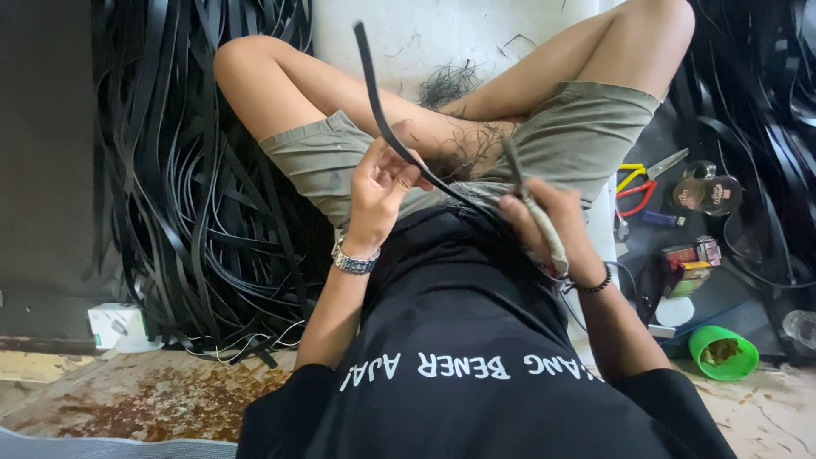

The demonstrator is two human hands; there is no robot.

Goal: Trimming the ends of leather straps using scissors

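The left hand [381,189] pinches a black rubber strip [374,93] over the lap; the right hand [544,223] grips a cloth-wrapped knife [535,212] against it.

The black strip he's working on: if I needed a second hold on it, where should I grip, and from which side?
Probably the bare upper stretch of the black strip, above the left hand. It arcs free over the knees, flat faces exposed, so pinch across them from the left; lower down the right hand crowds it.

Worn, stained floor [153,399], heaps of black strips [195,212] on both sides
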